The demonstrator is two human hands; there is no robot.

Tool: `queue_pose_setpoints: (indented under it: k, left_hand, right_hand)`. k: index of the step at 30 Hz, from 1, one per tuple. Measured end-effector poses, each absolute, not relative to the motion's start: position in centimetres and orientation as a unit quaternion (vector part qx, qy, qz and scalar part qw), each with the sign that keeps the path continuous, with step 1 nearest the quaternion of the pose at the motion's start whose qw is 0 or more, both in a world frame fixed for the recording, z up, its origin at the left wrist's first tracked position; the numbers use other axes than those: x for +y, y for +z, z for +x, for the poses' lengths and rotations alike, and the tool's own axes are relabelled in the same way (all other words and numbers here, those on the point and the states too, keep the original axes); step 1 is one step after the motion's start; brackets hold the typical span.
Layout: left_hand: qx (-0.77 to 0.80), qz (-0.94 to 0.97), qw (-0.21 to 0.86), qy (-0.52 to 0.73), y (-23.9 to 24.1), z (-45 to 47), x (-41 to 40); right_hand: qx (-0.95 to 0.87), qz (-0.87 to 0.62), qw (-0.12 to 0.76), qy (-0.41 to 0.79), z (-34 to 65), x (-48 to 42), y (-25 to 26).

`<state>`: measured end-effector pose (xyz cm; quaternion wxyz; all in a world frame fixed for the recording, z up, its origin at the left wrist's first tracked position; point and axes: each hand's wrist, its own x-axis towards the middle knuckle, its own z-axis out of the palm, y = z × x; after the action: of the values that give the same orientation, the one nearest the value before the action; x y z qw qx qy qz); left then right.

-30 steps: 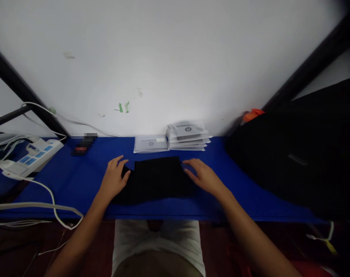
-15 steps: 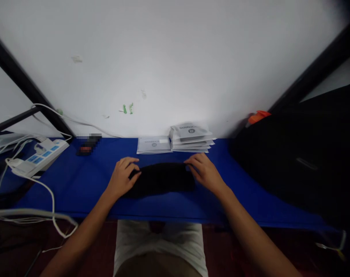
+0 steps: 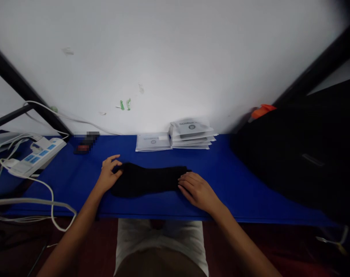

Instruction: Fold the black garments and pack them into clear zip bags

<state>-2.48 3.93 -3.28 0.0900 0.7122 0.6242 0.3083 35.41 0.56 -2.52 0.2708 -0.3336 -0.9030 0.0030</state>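
Observation:
A long, narrow black cloth piece (image 3: 151, 180), shaped like a sleeve, lies stretched sideways on the blue table. Its left end is broader than its middle. At that left end, my left hand (image 3: 109, 174) holds the edge between thumb and fingers. My right hand (image 3: 195, 189) rests flat over the right end, fingers extended and pressing on the cloth. Behind the cloth stands a stack of printed translucent zip pouches (image 3: 192, 132). One more flat pouch (image 3: 153, 142) lies just left of the stack.
On the left is a white power strip (image 3: 38, 156) with plugs and loose cables. A dark, partly blurred-out object (image 3: 85, 143) sits by the wall. A large black heap (image 3: 296, 157) covers the right side, with an orange item (image 3: 263, 111) behind it. The table's front edge (image 3: 163, 217) runs near my lap.
My left hand has moved left with its end of the cloth, which now lies longer and flatter. My right hand has come down and slightly left onto the right end.

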Motion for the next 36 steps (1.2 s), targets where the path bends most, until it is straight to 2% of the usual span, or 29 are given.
queue_pose_setpoints:
  k: [3,6,9,14,18,21,24,27,31,33,36]
  left_hand:
    - [0.55,0.768,0.106,0.309,-2.4,-2.9,1.5]
    - [0.539,0.805,0.082,0.233,-2.1,-3.5,-0.9]
    - [0.584,0.785,0.033,0.203,-2.7,-4.0,-2.3]
    - [0.676,0.702,-0.009,0.225,-4.4,-4.6,-2.6]
    - [0.652,0.72,0.02,0.235,-4.6,-4.7,-2.4]
    - [0.626,0.735,0.082,0.249,-3.1,-4.5,-2.3]
    - [0.689,0.665,0.141,0.251,-0.8,-4.1,-1.4]
    - [0.733,0.591,0.101,0.32,1.0,-2.9,0.1]
    - [0.67,0.613,0.051,0.416,0.8,0.9,1.8]
    - [0.619,0.678,0.069,0.39,-0.2,3.2,2.0]
    - [0.56,0.769,0.128,0.28,-1.5,5.7,1.6]
  right_hand:
    - [-0.897,-0.352,0.266,0.012,35.1,0.5,-3.2]
    - [-0.885,-0.373,0.277,0.025,35.2,0.3,-3.7]
    - [-0.88,-0.38,0.285,0.028,35.2,0.3,-3.8]
    - [-0.874,-0.387,0.292,0.033,35.2,0.1,-3.7]
    - [-0.873,-0.386,0.296,0.026,35.4,-0.1,-4.0]
    - [-0.871,-0.38,0.31,0.015,35.4,-0.2,-4.0]
    - [-0.88,-0.356,0.313,0.008,35.1,-0.4,-3.7]
    - [-0.897,-0.325,0.298,0.005,34.5,-0.6,-3.5]
    - [-0.91,-0.303,0.283,0.007,34.0,-0.9,-3.6]
    - [-0.909,-0.304,0.284,0.011,34.0,-1.0,-3.6]
    - [-0.906,-0.312,0.287,0.014,34.1,-1.0,-3.6]
